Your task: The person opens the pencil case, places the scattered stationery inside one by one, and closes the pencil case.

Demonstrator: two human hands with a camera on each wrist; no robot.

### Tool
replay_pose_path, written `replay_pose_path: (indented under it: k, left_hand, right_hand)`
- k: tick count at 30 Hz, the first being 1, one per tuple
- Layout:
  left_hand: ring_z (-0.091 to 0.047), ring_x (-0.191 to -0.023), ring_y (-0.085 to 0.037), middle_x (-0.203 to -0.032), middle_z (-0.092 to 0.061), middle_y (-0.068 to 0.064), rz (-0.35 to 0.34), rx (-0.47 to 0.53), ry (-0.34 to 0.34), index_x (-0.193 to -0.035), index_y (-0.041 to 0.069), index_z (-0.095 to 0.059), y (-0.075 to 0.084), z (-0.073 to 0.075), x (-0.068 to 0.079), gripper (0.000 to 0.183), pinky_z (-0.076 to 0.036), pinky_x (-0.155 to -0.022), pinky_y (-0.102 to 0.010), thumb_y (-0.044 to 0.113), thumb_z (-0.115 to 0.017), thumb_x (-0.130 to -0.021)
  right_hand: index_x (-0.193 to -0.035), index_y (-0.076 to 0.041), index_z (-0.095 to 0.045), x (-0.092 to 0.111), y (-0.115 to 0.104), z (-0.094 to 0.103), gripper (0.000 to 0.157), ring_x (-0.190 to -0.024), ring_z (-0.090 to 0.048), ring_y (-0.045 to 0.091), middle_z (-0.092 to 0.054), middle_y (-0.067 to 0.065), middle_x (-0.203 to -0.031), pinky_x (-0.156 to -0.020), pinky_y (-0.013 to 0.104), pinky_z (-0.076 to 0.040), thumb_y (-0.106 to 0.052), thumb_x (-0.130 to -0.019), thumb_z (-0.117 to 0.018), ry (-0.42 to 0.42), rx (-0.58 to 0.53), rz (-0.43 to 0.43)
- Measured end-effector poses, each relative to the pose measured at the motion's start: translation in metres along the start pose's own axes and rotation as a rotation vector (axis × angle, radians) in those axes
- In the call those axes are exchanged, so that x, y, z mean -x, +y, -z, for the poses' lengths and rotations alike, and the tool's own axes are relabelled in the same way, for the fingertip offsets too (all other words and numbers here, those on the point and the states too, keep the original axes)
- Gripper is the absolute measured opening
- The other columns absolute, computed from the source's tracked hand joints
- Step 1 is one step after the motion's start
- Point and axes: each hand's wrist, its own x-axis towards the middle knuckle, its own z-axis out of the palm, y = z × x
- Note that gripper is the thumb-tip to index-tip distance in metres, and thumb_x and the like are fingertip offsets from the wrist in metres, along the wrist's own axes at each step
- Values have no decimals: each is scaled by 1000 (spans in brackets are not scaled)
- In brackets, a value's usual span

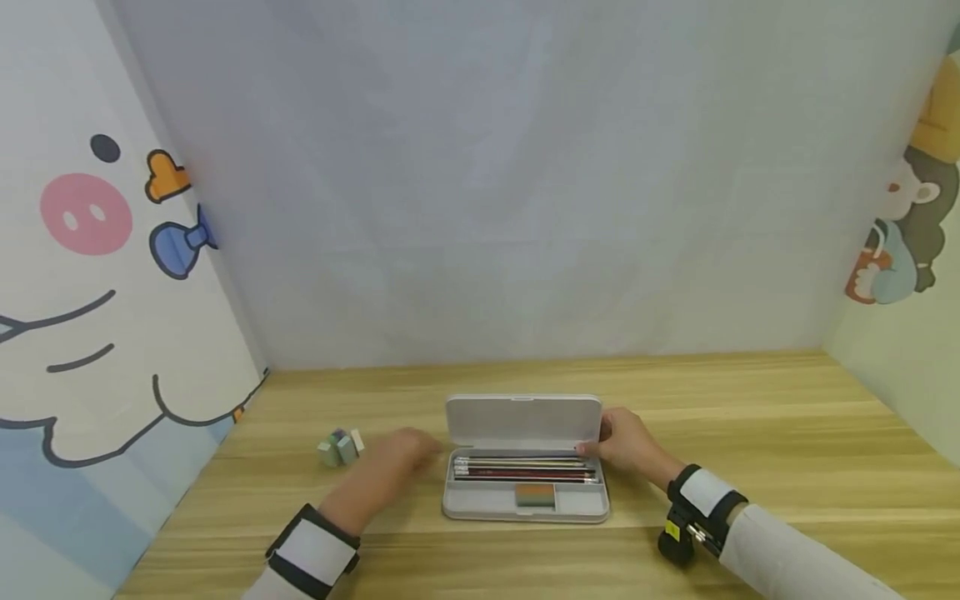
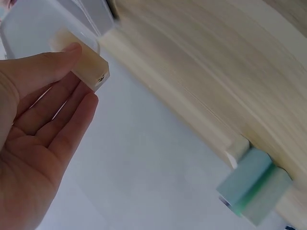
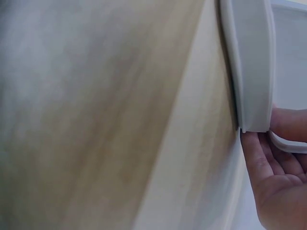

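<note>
A white pencil case [image 1: 480, 502] lies on the table with its lid [image 1: 525, 421] raised. Several pencils [image 1: 517, 472] fill its rear compartment, and an orange-and-green eraser [image 1: 535, 496] sits in the front one. My left hand [image 1: 386, 471] is just left of the case; in the left wrist view it pinches a pale yellow block-shaped eraser [image 2: 88, 64] between thumb and fingers. At the case's right end my right hand [image 1: 633, 446] grips the edge by the lid, thumb inside and fingers outside. The right wrist view shows that lid edge [image 3: 256, 67] against the fingers.
A small cluster of green, blue-green and white blocks [image 1: 341, 448], seemingly erasers, stands on the wooden table [image 1: 750, 433] to the left of the case. A pale cloth backdrop [image 1: 525, 208] rises behind the table, with printed cartoon panels on both sides.
</note>
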Motion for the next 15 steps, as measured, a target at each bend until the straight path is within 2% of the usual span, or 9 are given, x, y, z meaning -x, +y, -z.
replay_pose_path:
  k: [5, 8, 13, 15]
  left_hand:
    - [-60, -75, -15, -81, -68, -6, -8, 29, -37, -86, 5, -67, 12, -7, -11, 11, -54, -67, -30, 2, -66, -76]
    - [-58, -73, -12, -79, -66, -3, -20, 30, -70, -83, 7, -66, 20, -8, -16, 10, -54, -65, -27, 1, -66, -75]
    - [-48, -62, -4, -68, -59, 5, -22, 38, -130, -75, 13, -61, 31, -12, -23, 8, -47, -55, -21, 7, -65, -79]
    - [-50, -64, -5, -70, -60, 5, -30, 45, -138, -76, 12, -62, 34, -14, -25, 6, -49, -58, -22, 12, -64, -82]
  right_hand:
    - [-97, 2, -64, 0, 1, 0, 32, -86, -60, 23, -68, 16, -95, -84, 49, -50, -10, -69, -76, 8, -6, -2]
    - [-96, 3, -64, 0, 1, 0, 32, -86, -61, 23, -68, 17, -94, -83, 49, -50, -10, -69, -76, 2, -2, 10]
    - [-97, 3, -64, 1, 0, 0, 33, -88, -61, 25, -67, 18, -95, -84, 49, -50, -10, -69, -76, 2, 0, 5]
    - [-97, 3, -64, 1, -1, -1, 34, -88, -61, 25, -67, 18, -95, -84, 48, -50, -10, -69, -76, 2, 4, 3]
